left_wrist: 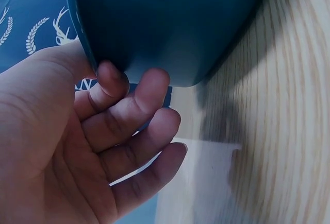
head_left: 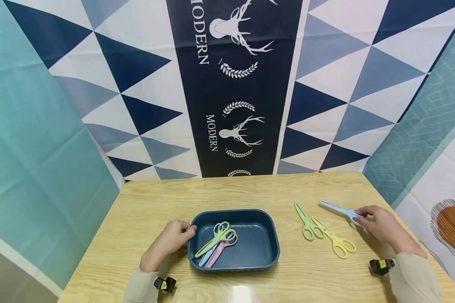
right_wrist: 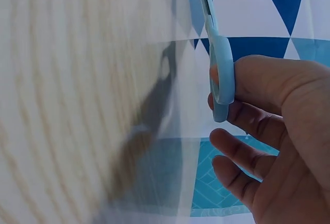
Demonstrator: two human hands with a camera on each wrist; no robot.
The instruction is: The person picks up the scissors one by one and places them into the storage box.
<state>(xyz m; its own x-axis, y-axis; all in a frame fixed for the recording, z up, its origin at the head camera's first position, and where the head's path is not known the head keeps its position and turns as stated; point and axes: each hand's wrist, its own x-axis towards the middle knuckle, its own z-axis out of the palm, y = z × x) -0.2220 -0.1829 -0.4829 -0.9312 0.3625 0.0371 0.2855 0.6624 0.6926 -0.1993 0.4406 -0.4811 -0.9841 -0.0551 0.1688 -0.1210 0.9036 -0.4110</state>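
Observation:
On the left, my left hand (head_left: 173,239) pinches the near-left rim of a dark blue rectangular box (head_left: 258,248), thumb inside and fingers against the outer wall (left_wrist: 149,33). Inside the box lie green scissors (head_left: 211,244) on top of pink scissors (head_left: 217,255) and blue scissors (head_left: 208,257). My right hand (head_left: 383,225) pinches another pair of light blue scissors (head_left: 338,208) by the handle loops (right_wrist: 223,72), blades pointing left. In the right wrist view they hang above the tabletop, their shadow apart from them.
Green scissors (head_left: 304,218) and yellow scissors (head_left: 332,238) lie on the wooden table (head_left: 155,202) between the box and my right hand, their handles close together. A patterned cloth (head_left: 235,92) hangs behind the table's far edge.

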